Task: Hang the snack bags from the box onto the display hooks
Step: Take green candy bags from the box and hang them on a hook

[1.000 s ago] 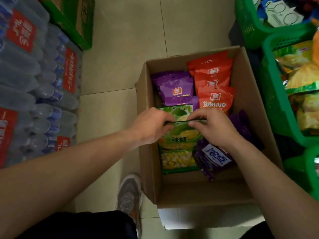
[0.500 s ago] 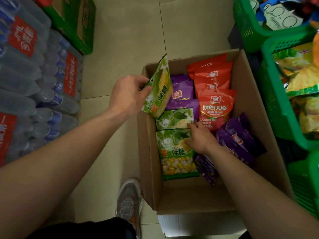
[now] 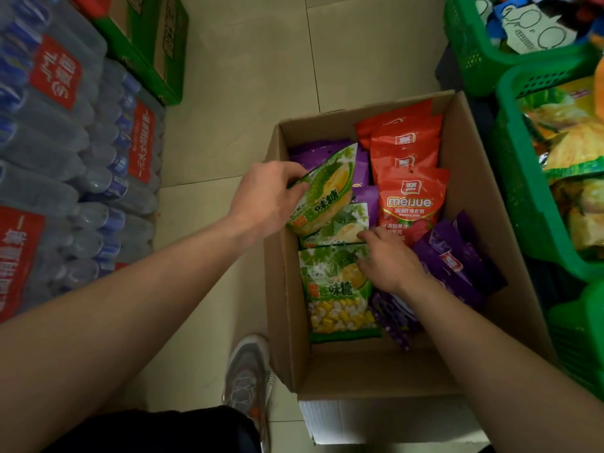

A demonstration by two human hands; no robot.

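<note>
**Green bag swung lower over the box, nothing hung yet**

Since half a second ago my left grip (image 3: 264, 197) has carried its bag down and inward. It was above the box's far-left corner and now tilts over the stock inside. My right grip (image 3: 389, 263) has hardly shifted.

Nearest, my grey trainer (image 3: 248, 371) stands on the beige tiled floor (image 3: 245, 76), just beside the brown cardboard box (image 3: 284, 289). At the box's near end lies a flat green windowed bag (image 3: 336, 289) showing yellow and white sweets. My right grip rests at its top edge, fingers bent, tips on the second green bag (image 3: 343, 223) behind it. I cannot tell whether they have pinched anything.

Beyond that, my left grip pinches the lifted green plastic bag (image 3: 327, 191) by its left edge, above the purple foil bags (image 3: 313, 152). Red plastic bags (image 3: 411, 197) are stacked at the far right.

No display hooks are in view. I judge the task barely begun: one bag is out, the box is nearly full, and all the hanging is left to do.
</note>
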